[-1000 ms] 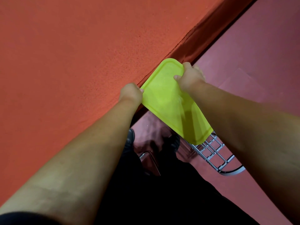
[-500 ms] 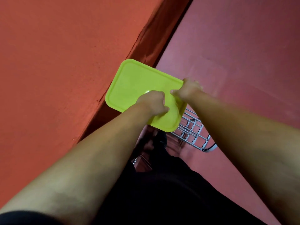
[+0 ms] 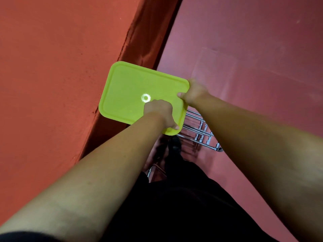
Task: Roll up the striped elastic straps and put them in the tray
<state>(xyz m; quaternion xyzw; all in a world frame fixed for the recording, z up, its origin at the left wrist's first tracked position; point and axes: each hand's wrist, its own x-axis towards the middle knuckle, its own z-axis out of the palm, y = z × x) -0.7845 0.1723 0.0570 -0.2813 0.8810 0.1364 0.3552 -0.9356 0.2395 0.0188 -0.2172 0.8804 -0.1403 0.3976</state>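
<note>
**Desk:** What am I looking at?

**Operator:** From my feed: two bare hands bring a lime-green tray [image 3: 132,91] level and face-up across the edge of the orange table [image 3: 52,84]. A second ago it hung tilted, nearly edge-on, lower down against the table's side. It has swung flat and moved leftward over the tabletop. I cannot tell whether it is resting there yet.

**Desk:** The grip?

**Operator:** The left hand [image 3: 160,112] has shifted from the tray's far side to its near corner, thumb pressed on top. The right hand [image 3: 194,92] pinches the right-hand rim, thumb above. The fingers beneath the tray are hidden on both, so I cannot say how they lie.

**Desk:** And the straps?

**Operator:** No striped straps in view. The tray is bare, with one bright glint of light at its middle. Below it I see a chrome wire rack [image 3: 199,130] and the pink floor [image 3: 253,49]. My reading: the tray is only being set in place, and rolling has not begun.
</note>
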